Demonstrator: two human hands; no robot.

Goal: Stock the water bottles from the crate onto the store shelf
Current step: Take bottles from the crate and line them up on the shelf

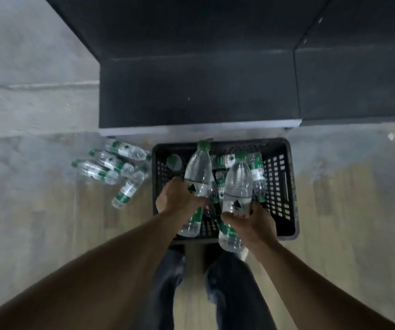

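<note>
A black slotted crate [284,186] stands on the floor in front of me, with several clear green-capped water bottles [257,173] lying inside. My left hand [177,197] grips one bottle [197,170] around its labelled middle, cap pointing away from me, above the crate's left half. My right hand [251,222] grips a second bottle [237,186] at its lower part, above the crate's middle. The dark shelf [199,91] lies just beyond the crate, and its surface shows no bottles.
Several more bottles [110,165] lie scattered on the floor left of the crate. A second dark shelf unit [358,86] adjoins on the right. My legs in dark trousers [227,294] stand right behind the crate. Grey floor spreads to the left and right.
</note>
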